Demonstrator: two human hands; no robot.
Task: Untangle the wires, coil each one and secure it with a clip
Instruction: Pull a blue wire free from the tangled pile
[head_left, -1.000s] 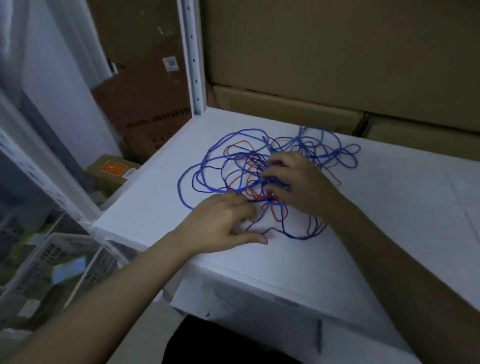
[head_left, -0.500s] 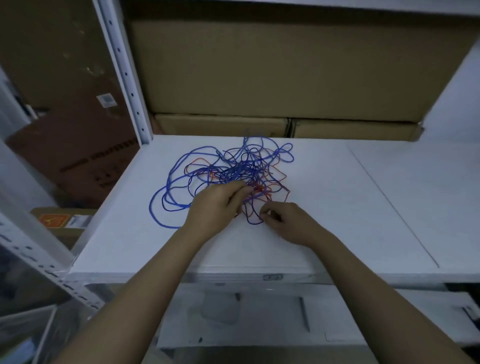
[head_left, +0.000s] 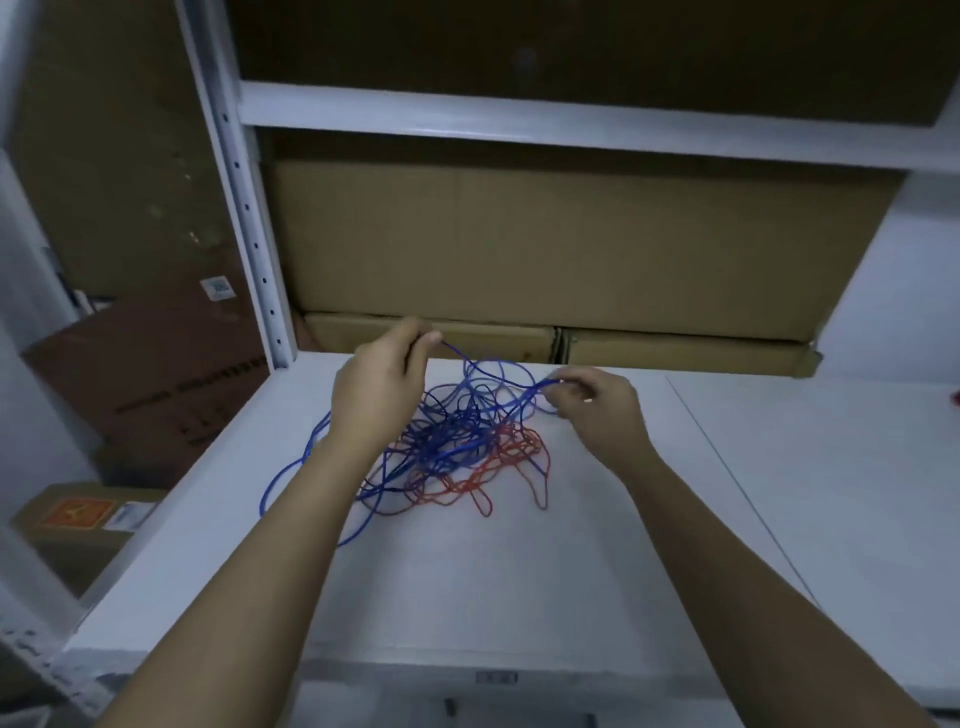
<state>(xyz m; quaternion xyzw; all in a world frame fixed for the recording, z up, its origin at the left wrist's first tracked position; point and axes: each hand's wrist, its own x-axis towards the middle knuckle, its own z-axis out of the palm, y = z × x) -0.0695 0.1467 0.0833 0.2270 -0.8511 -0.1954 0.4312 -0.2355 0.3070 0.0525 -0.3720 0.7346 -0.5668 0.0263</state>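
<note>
1. At the far left, below the white shelf, a small cardboard box with an orange label sits on a lower level, beside the perforated shelf upright.
2. Left of centre, the left hand is raised above the shelf, its thumb and fingers pinching a blue wire; lifting it probably helps show where that strand runs.
3. Between the hands, the pinched strand dips from the left hand toward the pile and rises again to the right hand, so its long axis runs roughly left to right.
4. Under and between the hands, the tangle lies on the shelf: blue loops spread toward the left and back, and the red wire spreads toward the front right, trailing loops toward the viewer.
5. Right of centre, the right hand pinches blue wire at its fingertips, likely to steady it while the strand is drawn free.
6. Behind, flat cardboard boxes line the back of the shelf. No clip is visible.
</note>
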